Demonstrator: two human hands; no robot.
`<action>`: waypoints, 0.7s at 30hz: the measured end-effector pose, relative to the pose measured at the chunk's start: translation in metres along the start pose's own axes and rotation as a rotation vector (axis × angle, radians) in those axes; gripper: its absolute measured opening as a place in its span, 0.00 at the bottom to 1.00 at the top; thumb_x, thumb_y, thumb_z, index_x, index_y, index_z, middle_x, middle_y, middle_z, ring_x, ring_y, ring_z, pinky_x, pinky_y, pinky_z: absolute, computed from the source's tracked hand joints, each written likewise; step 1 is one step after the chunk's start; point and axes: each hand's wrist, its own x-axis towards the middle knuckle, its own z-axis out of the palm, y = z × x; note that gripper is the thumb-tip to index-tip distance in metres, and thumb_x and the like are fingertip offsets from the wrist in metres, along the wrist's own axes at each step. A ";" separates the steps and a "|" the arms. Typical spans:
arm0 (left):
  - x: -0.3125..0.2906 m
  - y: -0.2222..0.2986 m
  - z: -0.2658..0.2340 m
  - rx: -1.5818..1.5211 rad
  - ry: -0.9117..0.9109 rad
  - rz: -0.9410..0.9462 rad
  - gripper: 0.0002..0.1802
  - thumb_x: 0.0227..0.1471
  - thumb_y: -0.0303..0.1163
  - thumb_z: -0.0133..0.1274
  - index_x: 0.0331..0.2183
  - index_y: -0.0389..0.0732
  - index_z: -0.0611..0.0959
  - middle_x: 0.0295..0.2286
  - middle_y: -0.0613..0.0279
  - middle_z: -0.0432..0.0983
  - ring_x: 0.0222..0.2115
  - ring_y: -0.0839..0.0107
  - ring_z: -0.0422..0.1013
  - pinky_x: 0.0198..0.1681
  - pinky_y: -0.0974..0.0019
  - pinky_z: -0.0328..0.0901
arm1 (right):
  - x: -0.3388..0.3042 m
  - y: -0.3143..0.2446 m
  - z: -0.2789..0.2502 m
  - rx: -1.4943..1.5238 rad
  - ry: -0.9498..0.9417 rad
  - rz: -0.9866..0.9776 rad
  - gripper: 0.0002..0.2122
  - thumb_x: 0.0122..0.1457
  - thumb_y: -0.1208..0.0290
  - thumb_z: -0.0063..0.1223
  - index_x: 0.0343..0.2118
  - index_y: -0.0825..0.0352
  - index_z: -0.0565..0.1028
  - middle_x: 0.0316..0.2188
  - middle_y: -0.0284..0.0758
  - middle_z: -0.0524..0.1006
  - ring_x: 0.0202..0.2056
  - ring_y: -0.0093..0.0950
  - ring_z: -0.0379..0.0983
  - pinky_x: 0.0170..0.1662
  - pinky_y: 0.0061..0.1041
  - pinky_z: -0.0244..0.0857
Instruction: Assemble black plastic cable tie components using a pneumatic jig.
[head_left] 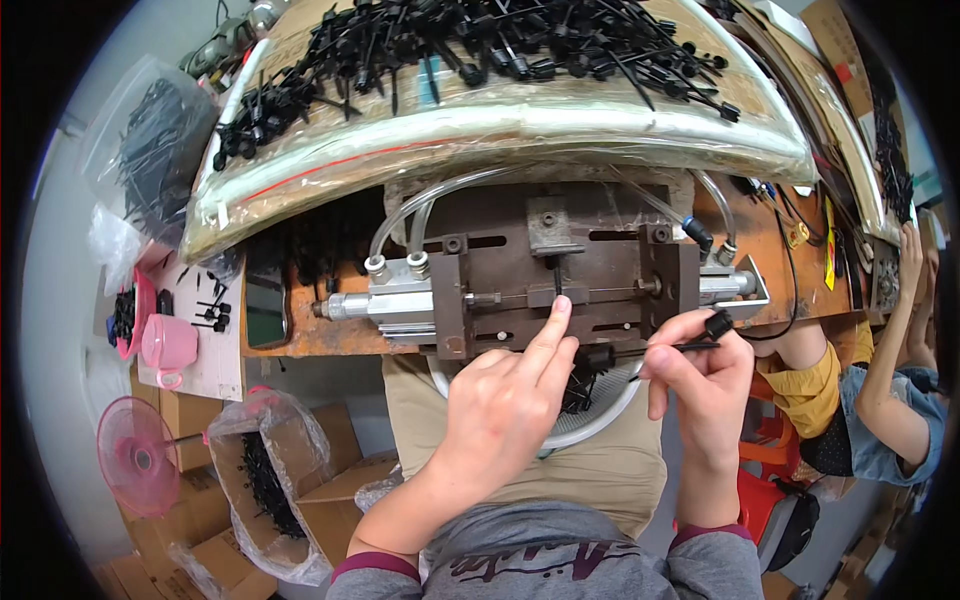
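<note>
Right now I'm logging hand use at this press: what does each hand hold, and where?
The right hand pinches a thin black plastic pin by its shaft. The left hand holds nothing; its forefinger touches the brown metal jig.

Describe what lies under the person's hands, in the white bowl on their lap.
The white bowl holds small black plastic parts. The left hand covers most of it, so how many parts cannot be seen.

Bright, even overhead light, soft shadows under the hands, glare on the plastic wrap (520,125), heavy fisheye bending, black vignette corners, centre sharp.
</note>
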 end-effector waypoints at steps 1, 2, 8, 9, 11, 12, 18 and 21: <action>0.000 0.000 -0.001 -0.003 -0.003 -0.005 0.14 0.40 0.28 0.64 0.35 0.39 0.84 0.48 0.57 0.78 0.22 0.71 0.75 0.26 0.71 0.69 | 0.002 0.000 -0.001 0.004 -0.017 0.035 0.04 0.54 0.84 0.59 0.32 0.75 0.76 0.23 0.39 0.78 0.15 0.19 0.72 0.17 0.14 0.63; 0.001 -0.001 -0.001 -0.006 -0.006 -0.010 0.15 0.39 0.28 0.64 0.35 0.39 0.85 0.48 0.57 0.78 0.21 0.71 0.75 0.26 0.72 0.69 | 0.003 0.001 -0.003 0.008 -0.034 0.070 0.04 0.54 0.84 0.59 0.32 0.75 0.76 0.22 0.39 0.78 0.15 0.19 0.72 0.17 0.14 0.63; 0.001 0.003 -0.010 -0.393 0.036 0.015 0.24 0.38 0.24 0.65 0.43 0.37 0.83 0.48 0.53 0.78 0.27 0.69 0.78 0.32 0.70 0.71 | 0.005 0.003 -0.010 0.138 -0.114 0.200 0.04 0.55 0.82 0.60 0.31 0.75 0.76 0.20 0.40 0.78 0.12 0.21 0.71 0.14 0.15 0.61; 0.000 0.005 -0.011 -0.527 0.070 0.041 0.26 0.38 0.23 0.65 0.45 0.36 0.83 0.48 0.51 0.77 0.29 0.68 0.79 0.34 0.70 0.72 | 0.005 0.004 -0.010 0.186 -0.146 0.228 0.04 0.55 0.82 0.59 0.32 0.76 0.75 0.20 0.40 0.78 0.12 0.21 0.71 0.14 0.15 0.61; -0.004 0.009 -0.019 -0.566 0.061 0.136 0.25 0.38 0.23 0.67 0.44 0.35 0.84 0.44 0.49 0.79 0.32 0.65 0.79 0.35 0.69 0.74 | 0.006 0.006 -0.008 0.285 -0.222 0.281 0.05 0.55 0.82 0.58 0.34 0.76 0.75 0.21 0.41 0.78 0.13 0.21 0.71 0.13 0.15 0.61; -0.006 0.010 -0.022 -0.546 0.043 0.183 0.23 0.38 0.24 0.68 0.42 0.35 0.85 0.42 0.50 0.80 0.31 0.65 0.79 0.34 0.69 0.74 | 0.006 0.005 -0.007 0.312 -0.223 0.262 0.06 0.56 0.82 0.57 0.36 0.76 0.75 0.21 0.41 0.78 0.13 0.21 0.71 0.14 0.15 0.61; -0.016 0.010 -0.017 -0.520 0.218 0.060 0.18 0.35 0.22 0.70 0.35 0.35 0.86 0.39 0.50 0.80 0.28 0.66 0.78 0.30 0.68 0.73 | 0.002 0.006 -0.008 0.310 -0.092 0.060 0.11 0.60 0.78 0.52 0.44 0.76 0.72 0.27 0.41 0.78 0.18 0.22 0.72 0.23 0.18 0.66; -0.014 0.009 -0.002 -0.370 0.227 -0.079 0.17 0.34 0.21 0.69 0.33 0.33 0.85 0.42 0.48 0.79 0.29 0.65 0.78 0.31 0.68 0.73 | -0.005 0.005 -0.003 0.092 -0.069 -0.050 0.11 0.61 0.78 0.52 0.45 0.76 0.71 0.31 0.43 0.79 0.25 0.25 0.77 0.29 0.21 0.72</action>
